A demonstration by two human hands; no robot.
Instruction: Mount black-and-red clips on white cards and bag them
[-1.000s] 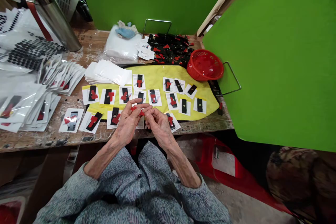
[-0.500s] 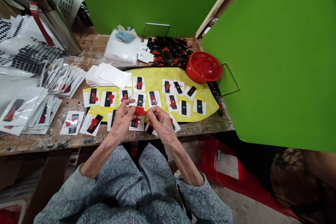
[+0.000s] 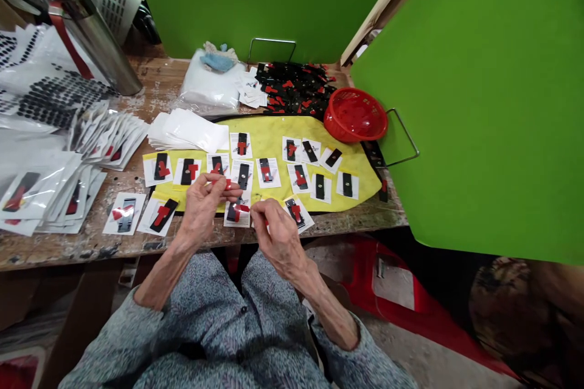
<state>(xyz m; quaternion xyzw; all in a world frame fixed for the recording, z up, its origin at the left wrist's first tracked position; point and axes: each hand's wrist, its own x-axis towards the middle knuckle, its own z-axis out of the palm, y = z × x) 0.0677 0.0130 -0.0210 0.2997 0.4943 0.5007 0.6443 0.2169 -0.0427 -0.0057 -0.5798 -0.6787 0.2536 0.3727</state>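
Observation:
My left hand (image 3: 203, 200) is closed in a pinch over the cards, with a small red piece (image 3: 229, 183) showing at its fingertips. My right hand (image 3: 279, 234) is lower and to the right, thumb and fingers pressed together. A bit of red shows by its thumb, too small to name. Between the hands lies a white card (image 3: 236, 220) bearing a black strip and a red piece. Under and around them, several white cards with black strips, many with a red T-shaped piece on top, are spread over a yellow mat (image 3: 269, 126).
A red plastic basket (image 3: 353, 138) stands at the mat's back right, beside a heap of black strips and red pieces (image 3: 292, 88). White envelopes (image 3: 187, 130) and filled packets (image 3: 107, 134) lie left. A steel flask (image 3: 109, 42) and green panels (image 3: 274, 0) border the wooden table.
My hands have moved apart. The left has drawn slightly left with a red piece, and the right has dropped lower, away from the red piece both were touching.

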